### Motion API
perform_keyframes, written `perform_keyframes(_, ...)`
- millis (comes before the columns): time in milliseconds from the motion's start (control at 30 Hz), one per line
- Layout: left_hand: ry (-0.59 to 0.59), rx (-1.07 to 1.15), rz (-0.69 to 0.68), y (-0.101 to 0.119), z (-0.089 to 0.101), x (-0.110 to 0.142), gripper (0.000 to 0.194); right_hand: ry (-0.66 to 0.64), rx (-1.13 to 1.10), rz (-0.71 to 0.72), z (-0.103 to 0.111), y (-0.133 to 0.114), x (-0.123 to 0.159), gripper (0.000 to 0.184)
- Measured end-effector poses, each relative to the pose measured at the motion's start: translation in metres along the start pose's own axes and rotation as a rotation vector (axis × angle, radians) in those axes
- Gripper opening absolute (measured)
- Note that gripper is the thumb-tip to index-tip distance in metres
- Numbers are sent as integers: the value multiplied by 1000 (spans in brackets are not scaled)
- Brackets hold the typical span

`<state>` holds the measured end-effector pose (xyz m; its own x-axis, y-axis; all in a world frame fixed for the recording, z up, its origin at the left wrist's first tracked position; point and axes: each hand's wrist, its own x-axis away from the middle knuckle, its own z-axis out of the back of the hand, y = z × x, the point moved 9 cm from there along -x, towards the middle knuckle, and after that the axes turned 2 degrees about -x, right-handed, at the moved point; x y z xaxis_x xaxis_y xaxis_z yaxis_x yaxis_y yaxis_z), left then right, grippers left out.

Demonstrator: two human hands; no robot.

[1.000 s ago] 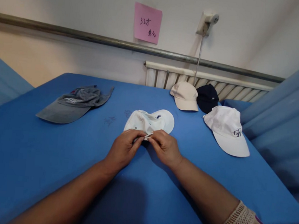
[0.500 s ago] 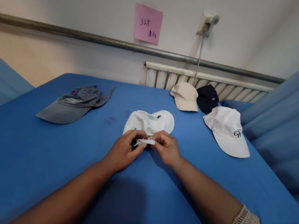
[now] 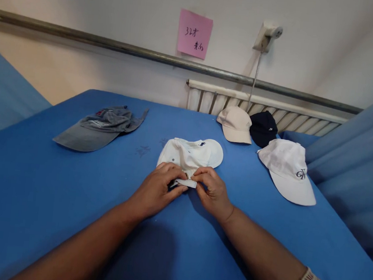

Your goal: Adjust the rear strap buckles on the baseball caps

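Observation:
A white baseball cap [image 3: 193, 156] with a small dark emblem lies on the blue-covered table, its brim pointing away to the right. At its near edge is the white back strap [image 3: 186, 183]. My left hand [image 3: 160, 189] pinches the strap from the left, thumb below and fingers above. From the right, my right hand [image 3: 212, 193] grips the strap's end between thumb and fingers. The fingertips of both hands nearly meet there. Fingers partly hide the strap's fastening.
A grey cap [image 3: 98, 127] lies on the left of the blue cover [image 3: 67, 216]. To the right are a beige cap [image 3: 236, 123], a black cap [image 3: 263, 128] and a white lettered cap [image 3: 291, 170]. Behind stand a radiator [image 3: 206, 100] and a metal rail [image 3: 142, 53]. A blue curtain [image 3: 362, 165] hangs at right.
The view has shifted slightly, so the surroundings sit further right. Both hands still hold the strap; their grip looks nearly the same, with the strap tilted a little differently.

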<state>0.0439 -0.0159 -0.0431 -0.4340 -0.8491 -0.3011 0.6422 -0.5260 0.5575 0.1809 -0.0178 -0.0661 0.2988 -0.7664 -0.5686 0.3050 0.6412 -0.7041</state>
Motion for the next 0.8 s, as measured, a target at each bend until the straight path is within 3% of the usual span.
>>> perform_keyframes(300,38,188,179,-11,3,2,15,1,2,33,-1,-3,-3,14)
perform_keyframes(500,22,78,130,-10,-1,1,15,9,7,98,-1,-8,-3,13)
perform_keyframes(667,177,118,243,-27,7,6,16,26,-1,94,0,-8,-4,13)
perform_keyframes(800,169,142,175,-22,8,4,16,26,4,103,0,-9,-4,12)
